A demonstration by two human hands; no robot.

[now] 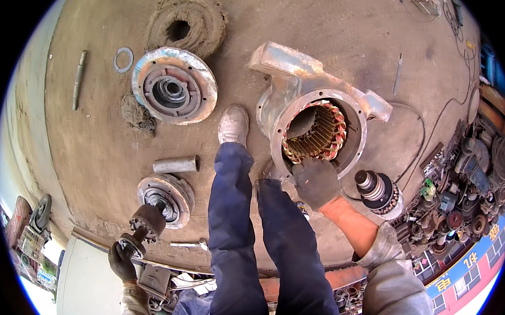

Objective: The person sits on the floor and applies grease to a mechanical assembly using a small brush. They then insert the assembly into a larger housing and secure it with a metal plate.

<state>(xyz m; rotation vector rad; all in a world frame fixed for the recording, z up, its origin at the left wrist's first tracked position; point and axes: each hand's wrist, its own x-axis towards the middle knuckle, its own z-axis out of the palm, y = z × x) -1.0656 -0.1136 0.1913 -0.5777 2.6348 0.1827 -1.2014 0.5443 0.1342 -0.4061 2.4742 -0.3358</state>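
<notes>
My left hand [122, 263], in a dark glove, is closed round the near end of a rusty, greasy flanged coupling [145, 223]. The coupling's far end meets a round end cover [178, 190] lying on the ground. My right hand [317, 183], also gloved, grips the near rim of a big motor housing [357, 131]. Its fingers hook over the rim, close to the red and white stator windings [338, 125]; the fingertips are partly hidden. Right of that hand stands a dark stepped shaft piece [378, 188] with a ringed base.
A large flanged cover [204, 92] and a mud-caked ring [210, 18] lie ahead. Left are a metal rod [80, 80] and a flat ring [123, 60]. Near my feet lie a tube [175, 164] and a bolt [190, 244]. Cables and piled scrap parts [454, 205] line the right.
</notes>
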